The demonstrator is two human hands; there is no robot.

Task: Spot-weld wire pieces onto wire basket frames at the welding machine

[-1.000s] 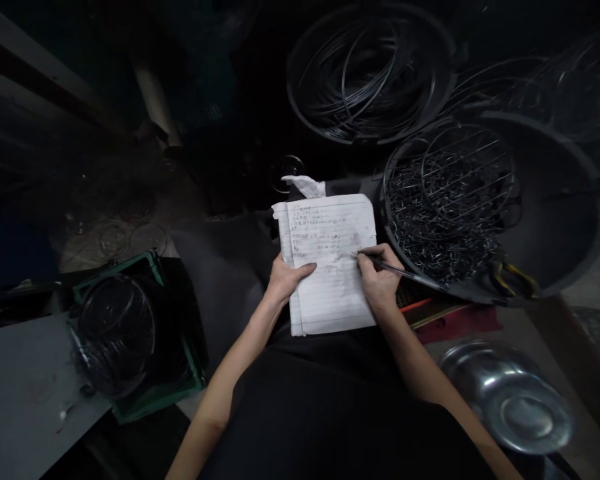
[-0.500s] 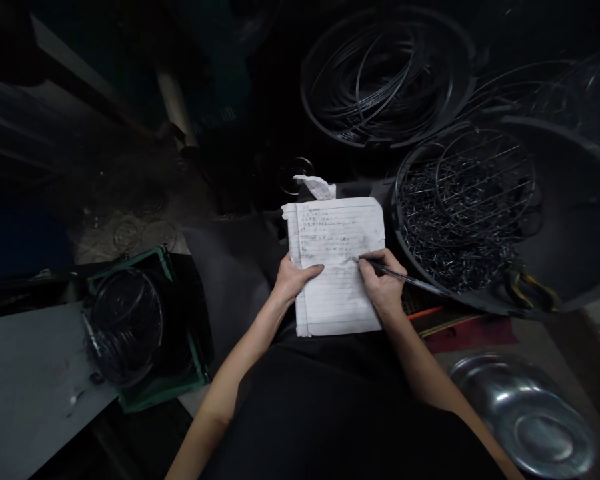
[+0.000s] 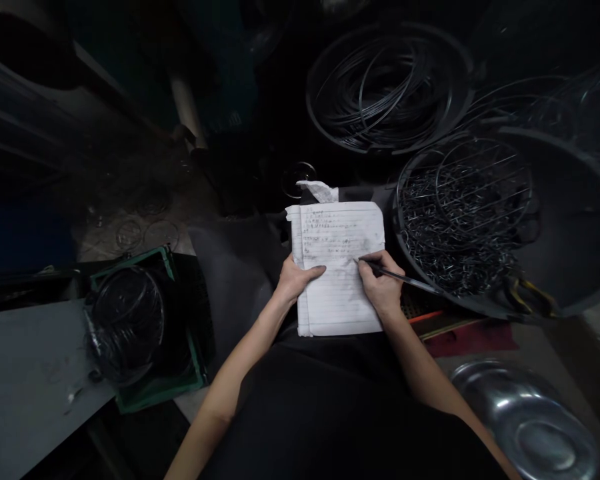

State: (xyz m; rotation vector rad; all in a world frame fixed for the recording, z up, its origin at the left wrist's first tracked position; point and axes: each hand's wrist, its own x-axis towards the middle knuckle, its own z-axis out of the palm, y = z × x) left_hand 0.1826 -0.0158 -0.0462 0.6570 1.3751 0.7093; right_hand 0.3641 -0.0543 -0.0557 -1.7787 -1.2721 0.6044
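Observation:
A lined notebook (image 3: 340, 300) lies open on my lap, with handwriting over the upper part of its page. My left hand (image 3: 299, 277) grips the notebook's left edge, thumb on top of the page and the other fingers hidden beneath. A dark pen (image 3: 413, 281) is pinched in my right hand (image 3: 384, 283), which rests on the right side of the page. The pen's tip meets the paper near the last written lines. A torn scrap of paper (image 3: 321, 191) sticks out past the notebook's top edge.
Coiled wire fills a round tub (image 3: 313, 113) at the top. Right of the notebook, a basin (image 3: 595, 200) holds small bent metal pieces, a wire rack (image 3: 485, 180) and yellow-black pliers (image 3: 530, 297). A shiny metal bowl (image 3: 545, 443) sits lower right, a green crate (image 3: 160, 393) left.
The whole view has shifted slightly, so the surroundings appear a little lower. Both hands keep their hold on the notebook and pen.

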